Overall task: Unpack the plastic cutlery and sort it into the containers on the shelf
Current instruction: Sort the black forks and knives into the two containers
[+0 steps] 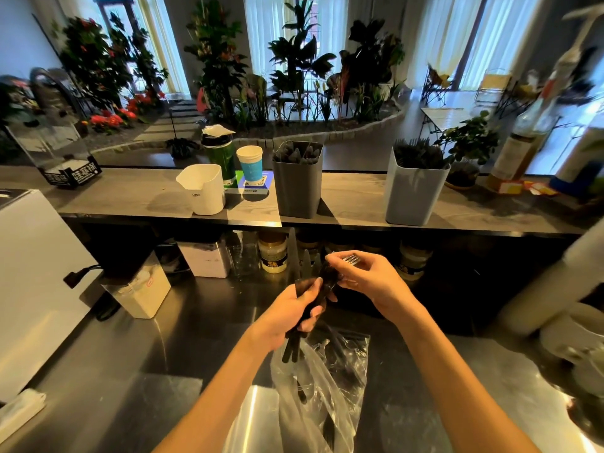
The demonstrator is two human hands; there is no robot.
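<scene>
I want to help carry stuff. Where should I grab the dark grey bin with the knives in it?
Probably hold the dark grey bin by its two flat side walls, low down, coming from the front of the shelf. It is tall, and the black cutlery sticks out of the open top, so reaching over the rim looks awkward.

open: counter left of plastic bag point(322, 384) | blocked: shelf point(359, 204) edge above hands, jars beneath

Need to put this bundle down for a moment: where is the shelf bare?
Bare shelf lies between the dark grey bin and the light grey bin, and left of the white container. Between white container and dark bin, cups crowd it.
</scene>
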